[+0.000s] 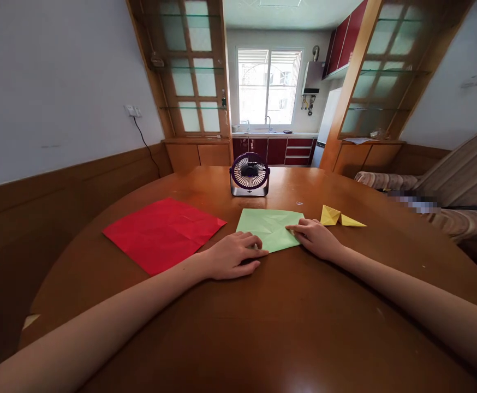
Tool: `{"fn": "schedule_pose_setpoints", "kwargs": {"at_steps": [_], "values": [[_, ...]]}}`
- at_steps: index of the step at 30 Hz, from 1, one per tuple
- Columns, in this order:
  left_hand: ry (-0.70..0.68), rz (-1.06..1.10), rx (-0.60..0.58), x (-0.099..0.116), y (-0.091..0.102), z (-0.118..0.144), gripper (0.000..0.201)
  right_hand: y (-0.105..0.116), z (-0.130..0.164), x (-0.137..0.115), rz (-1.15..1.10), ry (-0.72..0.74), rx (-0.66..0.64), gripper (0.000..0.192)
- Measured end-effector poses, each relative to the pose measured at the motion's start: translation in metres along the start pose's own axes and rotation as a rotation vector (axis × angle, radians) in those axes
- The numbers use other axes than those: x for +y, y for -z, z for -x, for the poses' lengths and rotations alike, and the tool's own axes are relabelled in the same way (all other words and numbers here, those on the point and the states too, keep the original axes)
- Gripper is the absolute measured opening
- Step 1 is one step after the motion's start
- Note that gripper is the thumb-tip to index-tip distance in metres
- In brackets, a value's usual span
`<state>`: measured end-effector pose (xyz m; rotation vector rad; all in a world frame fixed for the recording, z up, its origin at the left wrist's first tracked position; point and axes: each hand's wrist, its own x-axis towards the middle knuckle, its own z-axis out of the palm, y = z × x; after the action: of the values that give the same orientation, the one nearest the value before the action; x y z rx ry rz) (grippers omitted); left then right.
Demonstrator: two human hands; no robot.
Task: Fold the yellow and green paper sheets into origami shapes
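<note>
A creased sheet of light green paper lies flat on the table in front of me. My left hand rests at its near left edge, palm down, the index finger stretched onto the near corner and the thumb apart from it. On the sheet's right side, my right hand presses with an extended index finger, the other fingers partly hidden. Neither hand grips anything. Left of the green sheet is a larger creased red paper. Just beyond my right hand sits a folded yellow paper shape with pointed ends.
A small dark desk fan stands upright behind the green sheet on the rounded brown wooden table. A striped sofa is off to the right. Farther back are wooden shelves with glass and a kitchen with red cabinets.
</note>
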<state>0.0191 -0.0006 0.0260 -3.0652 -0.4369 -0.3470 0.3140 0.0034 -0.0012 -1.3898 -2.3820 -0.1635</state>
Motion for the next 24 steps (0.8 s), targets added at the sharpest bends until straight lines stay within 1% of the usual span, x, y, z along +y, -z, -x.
{"fn": "schedule_pose_setpoints", "kwargs": {"at_steps": [7,11,16,19,24], "values": [[0.027,-0.114,-0.056,0.005,-0.002,-0.014,0.047,0.000,-0.001,-0.001,-0.002,-0.004,0.007,0.036],[0.020,-0.148,-0.080,0.008,0.000,-0.027,0.050,-0.002,0.000,0.002,-0.050,-0.004,0.024,0.034],[0.024,-0.176,-0.116,0.012,0.000,-0.041,0.053,-0.002,0.001,0.005,-0.178,-0.028,0.099,0.033],[0.024,-0.178,-0.109,0.013,-0.003,-0.045,0.055,-0.001,0.000,0.006,-0.232,-0.040,0.142,0.033],[0.036,-0.177,-0.098,0.013,-0.005,-0.046,0.053,0.000,0.000,0.007,-0.278,-0.014,0.105,0.033]]}}
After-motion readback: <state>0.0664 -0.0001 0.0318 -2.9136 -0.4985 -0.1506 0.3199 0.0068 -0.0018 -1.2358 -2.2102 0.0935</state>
